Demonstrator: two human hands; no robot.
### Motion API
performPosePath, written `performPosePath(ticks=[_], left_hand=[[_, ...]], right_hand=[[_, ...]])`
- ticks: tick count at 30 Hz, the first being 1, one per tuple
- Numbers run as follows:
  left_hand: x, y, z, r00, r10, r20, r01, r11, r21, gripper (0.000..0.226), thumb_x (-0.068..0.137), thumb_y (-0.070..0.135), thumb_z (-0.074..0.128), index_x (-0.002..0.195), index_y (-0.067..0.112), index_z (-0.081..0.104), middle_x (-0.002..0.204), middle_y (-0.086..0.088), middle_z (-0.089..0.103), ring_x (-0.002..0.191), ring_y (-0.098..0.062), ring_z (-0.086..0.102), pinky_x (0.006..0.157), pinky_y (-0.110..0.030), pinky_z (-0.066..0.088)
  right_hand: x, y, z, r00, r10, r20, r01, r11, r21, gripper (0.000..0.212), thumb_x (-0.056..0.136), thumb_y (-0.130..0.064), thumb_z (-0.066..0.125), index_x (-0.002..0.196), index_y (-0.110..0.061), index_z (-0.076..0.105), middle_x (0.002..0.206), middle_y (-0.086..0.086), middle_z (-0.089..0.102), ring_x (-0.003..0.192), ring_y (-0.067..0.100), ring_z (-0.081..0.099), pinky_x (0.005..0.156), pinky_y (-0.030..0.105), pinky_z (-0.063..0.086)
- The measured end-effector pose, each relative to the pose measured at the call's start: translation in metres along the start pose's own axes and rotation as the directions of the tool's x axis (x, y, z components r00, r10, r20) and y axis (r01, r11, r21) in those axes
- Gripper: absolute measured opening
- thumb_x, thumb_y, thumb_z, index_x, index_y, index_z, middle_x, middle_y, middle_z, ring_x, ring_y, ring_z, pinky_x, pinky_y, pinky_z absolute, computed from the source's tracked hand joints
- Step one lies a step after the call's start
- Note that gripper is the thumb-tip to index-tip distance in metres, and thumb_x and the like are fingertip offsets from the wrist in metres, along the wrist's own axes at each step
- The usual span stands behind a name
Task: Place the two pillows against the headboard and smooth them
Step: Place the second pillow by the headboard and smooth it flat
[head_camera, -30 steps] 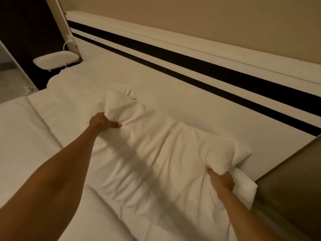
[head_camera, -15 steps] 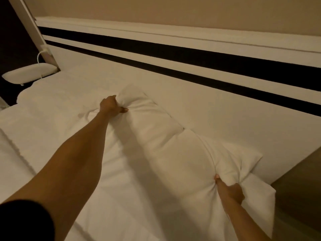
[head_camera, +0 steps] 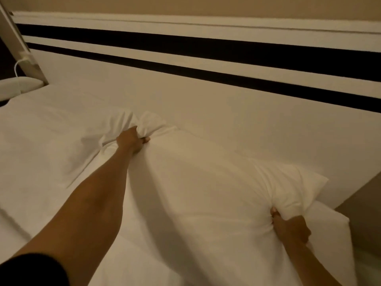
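Note:
A white pillow (head_camera: 206,182) lies along the foot of the white headboard (head_camera: 206,104), which carries two black stripes. My left hand (head_camera: 131,140) is closed on the pillow's far left corner. My right hand (head_camera: 288,228) grips its near right corner, bunching the cloth. A second white pillow (head_camera: 51,137) lies flat to the left, its right end touching the first one by my left hand.
The white bed sheet (head_camera: 12,213) runs down the left. A small white bedside shelf (head_camera: 18,86) with a white cable (head_camera: 17,66) stands at far left. The bed's right edge (head_camera: 338,240) drops beside a beige wall (head_camera: 362,213).
Both hands have carried the pillow up towards the headboard and lowered it flat. My left hand moved farther forward, up against the second pillow's end.

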State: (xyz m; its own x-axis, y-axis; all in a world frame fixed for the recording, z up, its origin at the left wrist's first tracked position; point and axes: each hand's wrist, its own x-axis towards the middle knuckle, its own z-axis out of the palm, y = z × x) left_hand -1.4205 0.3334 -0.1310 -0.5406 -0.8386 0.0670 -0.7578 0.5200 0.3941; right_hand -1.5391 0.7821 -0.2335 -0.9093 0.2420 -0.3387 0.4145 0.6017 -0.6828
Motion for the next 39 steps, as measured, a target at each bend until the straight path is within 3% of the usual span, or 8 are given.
performPosePath(ticks=[4,7,11,19,25,30,35,39], left_hand=[[0.018,0.006,0.012,0.997,0.048,-0.059,-0.051,0.998,-0.040,0.050,0.085,0.042,0.066,0.124,0.012,0.057,0.122,-0.016,0.065,0.115,-0.037,0.058,0.093,-0.042,0.045],[0.019,-0.017,0.034,0.999,-0.032,0.034,0.032,0.999,-0.017,0.070,0.085,0.051,0.062,0.137,0.008,0.043,0.136,-0.018,0.056,0.125,-0.037,0.052,0.101,-0.044,0.039],[0.011,-0.036,0.050,0.988,-0.113,0.104,0.102,0.989,0.107,0.087,0.087,0.064,0.049,0.145,0.002,0.029,0.146,-0.019,0.043,0.134,-0.038,0.041,0.111,-0.049,0.027],[-0.009,-0.001,0.043,0.985,0.086,0.147,-0.101,0.990,0.101,0.071,0.095,0.058,0.034,0.143,0.005,0.035,0.148,-0.017,0.037,0.138,-0.033,0.034,0.111,-0.050,0.026],[-0.030,0.059,0.048,0.907,0.354,0.228,-0.372,0.927,0.040,0.066,0.098,0.053,0.035,0.149,0.012,0.031,0.161,-0.010,0.020,0.149,-0.025,0.018,0.118,-0.047,0.020],[-0.054,0.106,0.070,0.780,0.542,0.313,-0.587,0.807,0.065,0.059,0.101,0.046,0.031,0.153,0.019,0.023,0.164,-0.004,0.009,0.152,-0.022,0.008,0.120,-0.044,0.011],[-0.074,0.101,0.104,0.716,0.613,0.334,-0.639,0.768,-0.040,0.054,0.103,0.043,0.020,0.154,0.025,0.022,0.163,0.000,0.013,0.152,-0.017,0.007,0.121,-0.040,0.002],[-0.046,0.079,0.111,0.743,0.596,0.305,-0.625,0.781,-0.005,0.055,0.101,0.050,0.022,0.153,0.030,0.025,0.163,0.002,0.014,0.152,-0.015,0.007,0.122,-0.039,0.001]], right_hand=[[0.004,0.005,0.004,1.000,-0.006,0.009,0.006,1.000,-0.017,0.084,0.079,-0.049,0.069,0.130,0.012,0.045,0.133,0.033,0.051,0.122,0.047,0.049,0.099,0.045,0.042],[0.004,0.005,0.004,1.000,-0.002,0.005,0.002,1.000,-0.016,0.084,0.080,-0.047,0.069,0.133,0.012,0.043,0.136,0.033,0.048,0.125,0.047,0.047,0.102,0.044,0.040],[-0.005,0.000,0.002,1.000,0.003,0.005,-0.003,1.000,0.026,0.093,0.082,-0.040,0.070,0.143,0.008,0.021,0.142,0.033,0.039,0.129,0.048,0.041,0.104,0.049,0.037],[-0.032,-0.007,-0.006,0.950,-0.299,-0.089,0.266,0.925,-0.271,0.067,0.097,-0.040,0.042,0.153,-0.017,0.014,0.141,0.032,0.034,0.125,0.047,0.040,0.106,0.052,0.032],[-0.045,-0.032,-0.007,0.849,-0.511,-0.135,0.424,0.811,-0.403,0.056,0.095,-0.018,0.041,0.149,-0.011,0.030,0.154,0.024,0.027,0.142,0.039,0.025,0.115,0.048,0.020],[-0.066,-0.080,0.026,0.733,-0.679,-0.048,0.605,0.683,-0.410,0.054,0.095,-0.023,0.040,0.148,-0.013,0.035,0.158,0.017,0.024,0.146,0.032,0.022,0.117,0.046,0.018],[-0.078,-0.107,0.082,0.675,-0.721,0.156,0.705,0.569,-0.424,0.054,0.100,-0.034,0.025,0.152,-0.020,0.024,0.163,0.006,0.015,0.151,0.022,0.010,0.121,0.043,0.006],[-0.055,-0.095,0.092,0.745,-0.647,0.161,0.634,0.613,-0.471,0.059,0.097,-0.049,0.019,0.152,-0.028,0.024,0.162,0.002,0.017,0.151,0.020,0.010,0.121,0.042,0.000]])
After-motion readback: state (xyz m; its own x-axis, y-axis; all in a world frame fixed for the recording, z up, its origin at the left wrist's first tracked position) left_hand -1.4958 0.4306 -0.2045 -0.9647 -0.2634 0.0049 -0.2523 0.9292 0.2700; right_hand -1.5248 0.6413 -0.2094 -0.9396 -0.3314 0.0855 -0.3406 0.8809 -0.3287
